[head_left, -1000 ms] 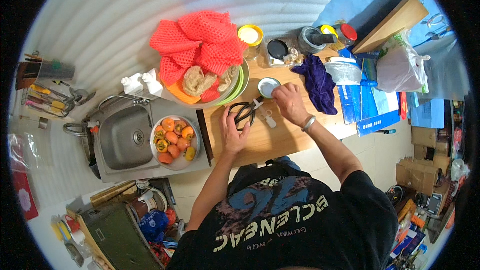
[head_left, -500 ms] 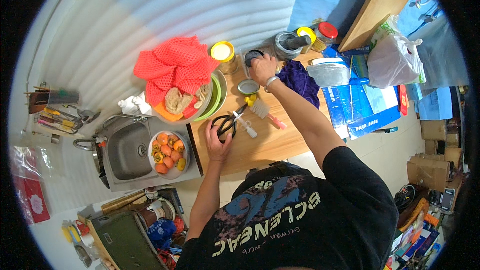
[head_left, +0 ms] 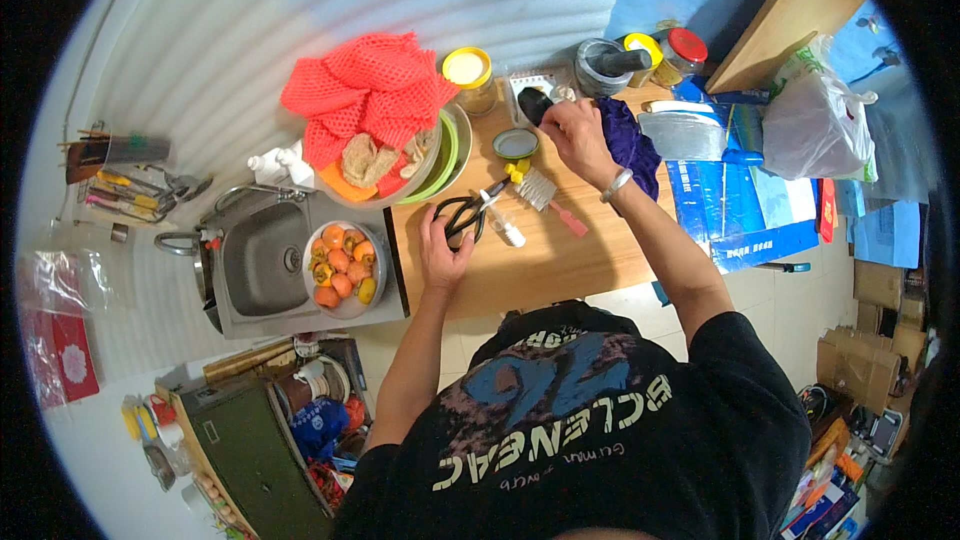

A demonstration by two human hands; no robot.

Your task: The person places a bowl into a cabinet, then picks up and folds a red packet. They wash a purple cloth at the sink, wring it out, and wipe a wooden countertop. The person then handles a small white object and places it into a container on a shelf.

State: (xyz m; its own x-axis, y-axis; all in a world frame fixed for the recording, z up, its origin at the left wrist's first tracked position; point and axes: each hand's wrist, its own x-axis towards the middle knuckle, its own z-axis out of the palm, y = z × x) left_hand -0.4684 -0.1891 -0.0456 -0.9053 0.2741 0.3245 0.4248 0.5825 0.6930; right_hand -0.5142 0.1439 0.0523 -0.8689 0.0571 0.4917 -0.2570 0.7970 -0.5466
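Note:
My left hand [head_left: 443,258] rests on the wooden table's left part, fingers closed on the black handles of a pair of scissors [head_left: 478,215]. Higher up, my right hand [head_left: 578,138] pinches a dark oval object [head_left: 534,106] whose kind I cannot make out. It is held over the near edge of a white tray [head_left: 548,83]. Between the hands lie a round jar lid [head_left: 515,144], a pale-bristled brush with a pink handle [head_left: 537,190] and a small white brush [head_left: 513,234]. Purple cloth [head_left: 628,140] lies right of my right hand.
Left of the table, a sink [head_left: 262,265] has a bowl of persimmons [head_left: 345,310] beside it. Red mesh cloth [head_left: 370,90] heaps over green basins [head_left: 447,162]. Jars [head_left: 685,50], a stone mortar [head_left: 597,70], a wooden board [head_left: 785,20] and a white plastic bag [head_left: 820,130] line the back.
My right hand has drawn back from the tray toward me, lifting the dark oval object off it. My left hand stays at the scissors. The whole view has shifted slightly.

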